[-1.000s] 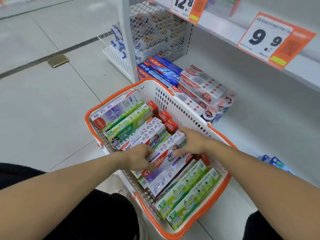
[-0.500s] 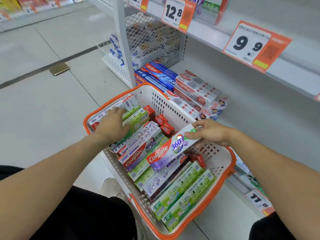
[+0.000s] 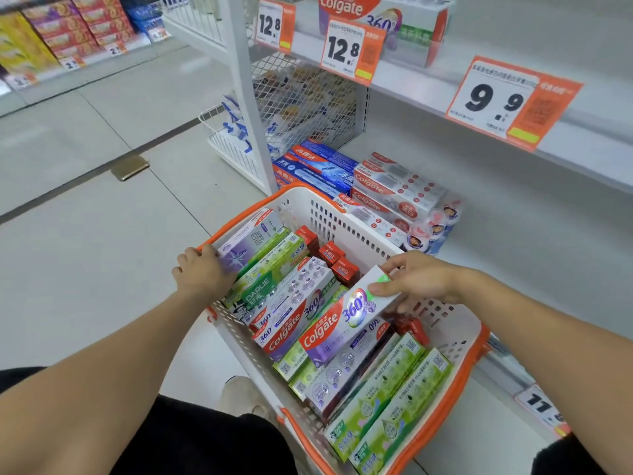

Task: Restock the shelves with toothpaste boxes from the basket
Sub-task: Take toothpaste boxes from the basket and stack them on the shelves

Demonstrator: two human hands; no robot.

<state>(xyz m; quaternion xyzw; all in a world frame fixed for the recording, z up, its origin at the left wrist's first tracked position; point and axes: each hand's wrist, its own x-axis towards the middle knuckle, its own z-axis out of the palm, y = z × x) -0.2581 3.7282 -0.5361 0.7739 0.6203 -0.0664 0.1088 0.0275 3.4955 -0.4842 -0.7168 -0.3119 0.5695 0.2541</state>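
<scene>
A white basket with an orange rim (image 3: pixel 356 231) stands on the floor, packed with several toothpaste boxes. My right hand (image 3: pixel 421 279) pinches the far end of a purple Colgate 360 box (image 3: pixel 339 323), which is tilted up above the others. My left hand (image 3: pixel 202 272) grips the basket's left rim beside a pale purple box (image 3: pixel 250 241). Green boxes (image 3: pixel 387 406) lie at the near end, small red boxes (image 3: pixel 337 260) at the far side. The bottom shelf (image 3: pixel 496 241) holds blue and red-white Colgate boxes (image 3: pixel 387 186) at its left.
The upper shelf (image 3: pixel 428 80) carries orange price tags 12.8 and 9.9 (image 3: pixel 507 101) and a Colgate 360 pack (image 3: pixel 383 18). A white upright post (image 3: pixel 246 94) and a wire basket (image 3: pixel 233 138) stand left of the shelf. Tiled floor stretches left.
My left hand slid from the box tops to the basket's left rim. My right hand keeps the Colgate 360 box lifted; the view tilted upward, showing more of the upper shelf.
</scene>
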